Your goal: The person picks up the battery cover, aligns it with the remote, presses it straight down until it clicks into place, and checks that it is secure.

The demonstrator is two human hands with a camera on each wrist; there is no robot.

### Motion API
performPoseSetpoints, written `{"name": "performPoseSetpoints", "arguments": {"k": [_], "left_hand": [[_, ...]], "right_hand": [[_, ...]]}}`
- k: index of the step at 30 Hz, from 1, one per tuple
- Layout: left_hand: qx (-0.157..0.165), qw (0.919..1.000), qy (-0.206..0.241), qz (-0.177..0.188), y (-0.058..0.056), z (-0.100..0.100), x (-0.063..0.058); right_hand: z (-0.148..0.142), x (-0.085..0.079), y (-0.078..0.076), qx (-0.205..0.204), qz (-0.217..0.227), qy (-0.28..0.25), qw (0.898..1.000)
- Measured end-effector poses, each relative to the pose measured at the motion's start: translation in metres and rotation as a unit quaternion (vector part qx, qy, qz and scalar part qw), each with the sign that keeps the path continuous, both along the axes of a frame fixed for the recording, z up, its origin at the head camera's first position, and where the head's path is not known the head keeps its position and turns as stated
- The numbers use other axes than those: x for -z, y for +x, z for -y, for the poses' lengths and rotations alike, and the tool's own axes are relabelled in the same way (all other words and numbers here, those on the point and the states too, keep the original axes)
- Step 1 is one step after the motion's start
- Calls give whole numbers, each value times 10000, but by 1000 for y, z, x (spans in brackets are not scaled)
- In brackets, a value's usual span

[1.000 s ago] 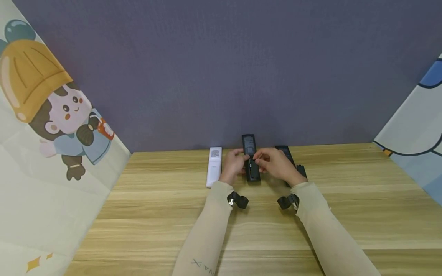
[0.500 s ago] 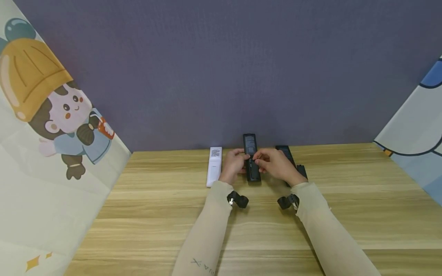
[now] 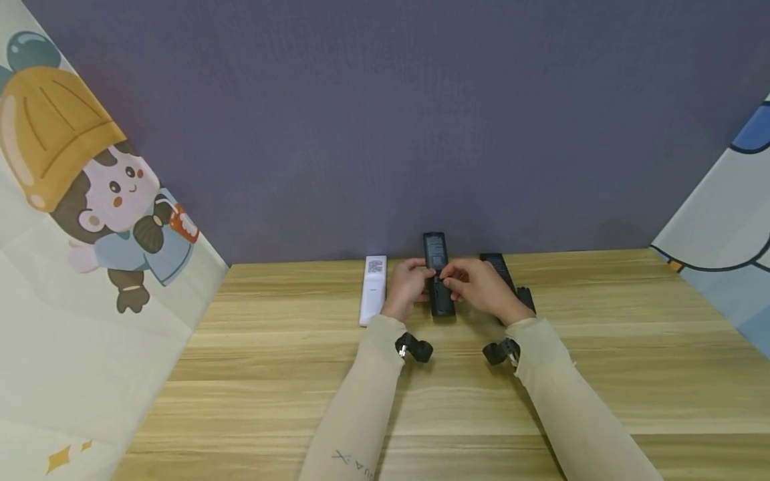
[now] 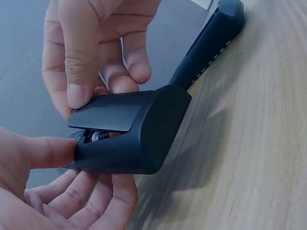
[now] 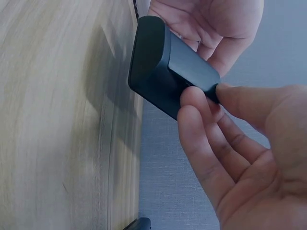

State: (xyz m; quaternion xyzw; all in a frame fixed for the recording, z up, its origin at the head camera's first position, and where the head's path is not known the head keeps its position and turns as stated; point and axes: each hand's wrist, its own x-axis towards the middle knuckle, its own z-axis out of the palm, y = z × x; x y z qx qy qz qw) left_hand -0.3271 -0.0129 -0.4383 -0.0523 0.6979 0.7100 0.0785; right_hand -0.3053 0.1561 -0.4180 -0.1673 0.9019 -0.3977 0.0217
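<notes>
My left hand (image 3: 408, 287) grips a black remote control (image 3: 436, 246), back side up, with its thumb on the near edge and fingers underneath in the left wrist view. The right hand (image 3: 481, 284) pinches the black battery cover (image 4: 108, 113) at its end between thumb and fingers. This cover lies over the battery compartment, slightly raised along one long side. Through that gap a battery (image 4: 100, 136) shows inside. From the right wrist the cover (image 5: 194, 62) also appears, with my fingertips at its corner and edge.
A white remote control (image 3: 373, 294) lies left of my left hand. Another black remote control (image 3: 494, 260) is partly hidden behind my right hand, with a small black piece (image 3: 526, 298) beside it. A dark wall (image 3: 385, 133) rises behind the wooden table (image 3: 271, 374).
The battery cover has come down over the compartment, so the battery seen a second ago in the head view is now covered there. Both hands have stayed nearly in place.
</notes>
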Motion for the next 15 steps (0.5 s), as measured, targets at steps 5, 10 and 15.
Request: {"name": "performPoseSetpoints", "arguments": {"k": [5,10,15], "left_hand": [[17,10000,38,-22,-1,0,1],[-7,10000,31,-14,-2,0,1],[14,10000,2,-10,-1,0,0]], "right_hand": [[1,0,0,6,-26,-5,10000],[1,0,0,36,-77,8,10000],[2,0,0,70,-236,70,9997]]}}
